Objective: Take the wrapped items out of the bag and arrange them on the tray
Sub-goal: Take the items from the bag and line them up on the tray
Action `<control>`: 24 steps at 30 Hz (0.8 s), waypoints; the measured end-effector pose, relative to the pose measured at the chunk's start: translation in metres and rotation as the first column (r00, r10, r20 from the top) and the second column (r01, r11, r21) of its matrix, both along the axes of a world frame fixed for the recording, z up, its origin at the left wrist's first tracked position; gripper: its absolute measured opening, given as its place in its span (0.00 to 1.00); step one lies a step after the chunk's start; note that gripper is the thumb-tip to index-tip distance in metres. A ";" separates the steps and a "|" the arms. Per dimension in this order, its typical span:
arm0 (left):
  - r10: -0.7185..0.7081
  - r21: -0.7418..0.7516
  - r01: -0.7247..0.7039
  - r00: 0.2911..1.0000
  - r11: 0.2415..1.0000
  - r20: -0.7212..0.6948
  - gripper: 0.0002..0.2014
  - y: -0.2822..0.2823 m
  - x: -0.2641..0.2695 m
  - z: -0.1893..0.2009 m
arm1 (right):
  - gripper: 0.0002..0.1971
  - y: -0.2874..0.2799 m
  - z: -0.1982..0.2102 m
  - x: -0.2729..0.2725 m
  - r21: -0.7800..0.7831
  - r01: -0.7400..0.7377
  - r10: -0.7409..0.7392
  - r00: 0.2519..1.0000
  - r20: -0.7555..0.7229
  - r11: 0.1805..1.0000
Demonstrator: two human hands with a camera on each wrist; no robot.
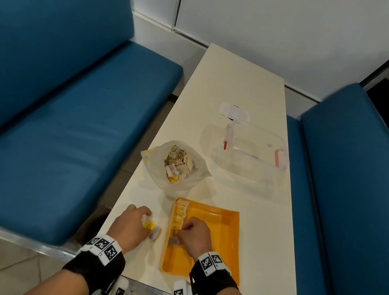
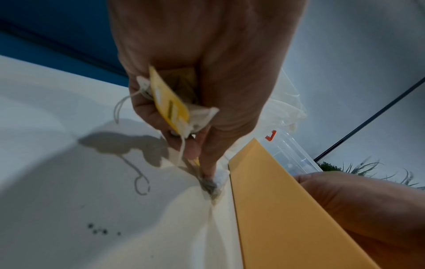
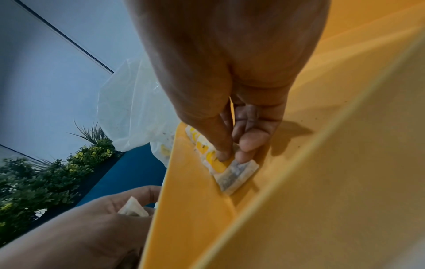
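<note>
An orange tray (image 1: 225,236) lies on the white table near the front edge. A row of yellow-and-white wrapped tea bags (image 1: 179,213) lines its left wall. My right hand (image 1: 194,236) pinches one tea bag (image 3: 234,174) and sets it down at the near end of that row (image 3: 202,145). My left hand (image 1: 131,224) sits on the table just left of the tray and grips several tea bags (image 2: 174,109) with loose strings. A clear plastic bag (image 1: 177,164), open at the top, holds many more tea bags beyond the tray.
A clear plastic box (image 1: 250,150) with red latches stands at the right of the table (image 1: 231,79), its lid behind it. Blue bench seats (image 1: 71,135) flank the table on both sides. A few dark specks (image 2: 101,230) lie on the table near my left hand.
</note>
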State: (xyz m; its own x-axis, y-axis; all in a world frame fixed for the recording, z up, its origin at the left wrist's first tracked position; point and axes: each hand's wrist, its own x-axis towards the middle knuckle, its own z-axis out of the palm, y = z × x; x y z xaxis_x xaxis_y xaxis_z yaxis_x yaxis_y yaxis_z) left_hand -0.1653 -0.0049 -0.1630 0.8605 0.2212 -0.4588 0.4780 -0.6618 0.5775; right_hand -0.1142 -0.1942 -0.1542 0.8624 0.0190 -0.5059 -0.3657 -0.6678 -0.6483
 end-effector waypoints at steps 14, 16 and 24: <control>-0.031 0.044 0.031 1.000 0.999 0.003 0.13 0.001 0.005 0.003 | 0.13 0.002 0.004 0.008 0.046 0.042 -0.041 0.999 -0.013 0.998; -0.037 0.033 0.036 0.999 0.999 0.016 0.12 0.002 0.004 0.005 | 0.12 -0.002 0.007 0.009 0.016 0.028 -0.028 0.999 0.035 0.999; -0.137 -0.141 0.167 0.970 0.976 0.203 0.14 0.011 0.011 0.039 | 0.10 0.001 0.050 0.004 0.106 -0.295 0.241 0.904 0.353 0.950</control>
State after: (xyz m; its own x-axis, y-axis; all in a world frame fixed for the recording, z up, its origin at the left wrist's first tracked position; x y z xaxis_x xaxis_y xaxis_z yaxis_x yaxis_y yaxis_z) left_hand -0.1543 0.0060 -0.1239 0.9534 0.0199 -0.3011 0.2496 -0.6126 0.7500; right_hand -0.1101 -0.1928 -0.1040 0.9307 0.3274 -0.1634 0.0676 -0.5929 -0.8024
